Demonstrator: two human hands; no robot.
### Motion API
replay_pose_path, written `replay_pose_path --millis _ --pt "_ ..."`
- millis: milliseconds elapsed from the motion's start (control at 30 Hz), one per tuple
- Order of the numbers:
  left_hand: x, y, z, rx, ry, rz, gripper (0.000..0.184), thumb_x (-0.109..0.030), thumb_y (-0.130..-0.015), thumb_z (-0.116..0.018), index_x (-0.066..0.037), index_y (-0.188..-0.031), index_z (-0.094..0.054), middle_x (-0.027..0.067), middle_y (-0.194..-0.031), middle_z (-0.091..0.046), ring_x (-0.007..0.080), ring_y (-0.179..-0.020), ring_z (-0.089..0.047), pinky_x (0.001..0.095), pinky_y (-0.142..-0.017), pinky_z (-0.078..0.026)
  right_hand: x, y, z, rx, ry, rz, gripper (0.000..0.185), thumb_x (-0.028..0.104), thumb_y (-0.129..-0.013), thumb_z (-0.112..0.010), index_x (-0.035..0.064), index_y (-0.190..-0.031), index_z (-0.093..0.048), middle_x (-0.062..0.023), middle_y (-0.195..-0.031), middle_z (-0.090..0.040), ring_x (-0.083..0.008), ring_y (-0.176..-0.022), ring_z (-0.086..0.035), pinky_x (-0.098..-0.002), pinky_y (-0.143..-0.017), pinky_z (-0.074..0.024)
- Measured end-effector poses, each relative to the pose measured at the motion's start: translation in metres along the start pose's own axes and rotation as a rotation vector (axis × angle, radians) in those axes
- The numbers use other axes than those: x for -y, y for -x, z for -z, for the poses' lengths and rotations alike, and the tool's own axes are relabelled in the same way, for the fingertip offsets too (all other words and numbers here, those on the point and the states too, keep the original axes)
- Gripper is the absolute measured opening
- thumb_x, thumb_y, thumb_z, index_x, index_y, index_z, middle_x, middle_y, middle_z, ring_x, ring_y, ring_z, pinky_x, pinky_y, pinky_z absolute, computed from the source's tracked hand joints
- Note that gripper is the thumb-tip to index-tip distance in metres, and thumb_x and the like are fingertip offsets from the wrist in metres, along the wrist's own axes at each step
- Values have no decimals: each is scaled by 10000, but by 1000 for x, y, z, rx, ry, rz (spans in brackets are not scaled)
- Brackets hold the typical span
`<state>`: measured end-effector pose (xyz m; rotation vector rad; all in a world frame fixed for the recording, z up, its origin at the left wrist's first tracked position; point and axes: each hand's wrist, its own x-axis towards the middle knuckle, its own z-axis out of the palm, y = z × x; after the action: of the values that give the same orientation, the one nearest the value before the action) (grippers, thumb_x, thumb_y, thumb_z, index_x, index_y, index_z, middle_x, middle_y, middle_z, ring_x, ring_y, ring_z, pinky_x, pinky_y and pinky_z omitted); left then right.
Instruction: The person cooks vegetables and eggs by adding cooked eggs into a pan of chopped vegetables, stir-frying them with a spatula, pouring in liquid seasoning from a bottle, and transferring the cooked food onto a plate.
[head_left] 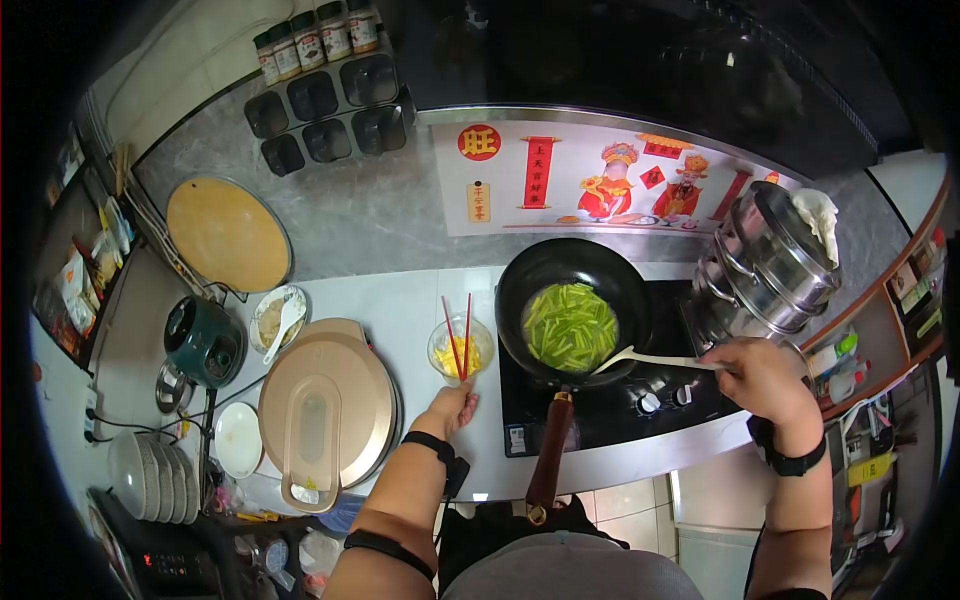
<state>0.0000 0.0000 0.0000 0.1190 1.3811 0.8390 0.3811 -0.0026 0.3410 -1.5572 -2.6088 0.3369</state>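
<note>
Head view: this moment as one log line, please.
left hand: at bowl | right hand: holds spatula at wok | wok: green pieces

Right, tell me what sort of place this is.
It looks like a home kitchen: a black wok with green vegetables sits on a built-in cooktop, stacked metal pots stand beside it, and a row of spice jars is up on the wall.

One head-worn view looks down over the counter (420,300).
</note>
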Motion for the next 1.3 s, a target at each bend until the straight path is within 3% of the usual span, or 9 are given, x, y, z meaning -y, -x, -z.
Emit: replay_pose_path --millis 67,200,433,500,567,633,833,1000,1300 --pt "2 2 8 139 24 33 210 -294 -936 -441 -107 -876 -515 -26 -638 -517 69 -449 -439 186 -362 -327 -8 -18 -22 -45 -10 143 253 15 -686 -577 50 -921 -664 -177 -788 -627 -312 -731 -616 -359 -666 -498" --pt "-11 59 20 15 -193 -96 213 -275 -946 -412 -119 -842 -514 -33 -632 -502 54 -421 -399 180 -344 -289 -1 -59 -76 -312 -118 121 242 -9 -698 -566 37 -916 -662 -171 -745 -580 -331 -689 -581 -385 -643 -475" --pt "39 130 47 -132 -647 -745 315 -273 -958 -390 11 -929 -524 110 -689 -528 228 -638 -511 347 -615 -427 -9 -105 -132 -531 -123 138 240 -25 -683 -572 19 -904 -652 -189 -727 -560 -361 -694 -571 -415 -646 -473" --pt "42 173 65 -245 -711 -721 314 -310 -970 -394 -14 -936 -494 50 -722 -497 145 -670 -469 277 -632 -419 1 -105 -145 -441 -168 153 247 -37 -687 -567 12 -915 -649 -199 -741 -558 -374 -708 -570 -422 -650 -466" --pt "56 197 102 -424 -744 -779 278 -278 -968 -403 -13 -952 -486 89 -745 -525 178 -698 -503 306 -652 -426 8 -95 -142 -408 -203 258 255 -54 -696 -556 0 -929 -643 -211 -762 -557 -384 -714 -567 -424 -646 -463" --pt "60 235 138 -720 -745 -1001 334 -284 -963 -375 30 -1020 -470 247 -822 -582 392 -773 -578 441 -682 -455 9 -76 -124 -295 -190 272 262 -64 -702 -552 -6 -943 -638 -208 -768 -556 -372 -704 -563 -411 -636 -455" --pt "82 303 275 -1316 -969 -396 238 -158 -905 -404 30 -1045 -447 289 -860 -609 437 -821 -601 511 -704 -458 7 -31 -73 -238 -266 106 276 -83 -741 -528 -24 -995 -619 -153 -762 -526 -240 -684 -543 -313 -612 -416" --pt "104 291 379 -1378 -823 -35 306 -229 -911 -333 14 -1062 -444 293 -951 -606 428 -916 -588 492 -803 -450 26 -20 -88 -246 -473 -107 309 -101 -824 -451 -57 -1108 -567 -132 -1067 -566 -186 -1000 -552 -266 -886 -416" --pt "56 225 489 -1296 -832 119 244 -131 -905 -350 -7 -1089 -451 245 -1024 -613 363 -963 -611 425 -819 -491 67 8 -110 -343 -303 -185 338 -78 -827 -432 -42 -1141 -552 -139 -1130 -581 -207 -1071 -540 -293 -951 -384"
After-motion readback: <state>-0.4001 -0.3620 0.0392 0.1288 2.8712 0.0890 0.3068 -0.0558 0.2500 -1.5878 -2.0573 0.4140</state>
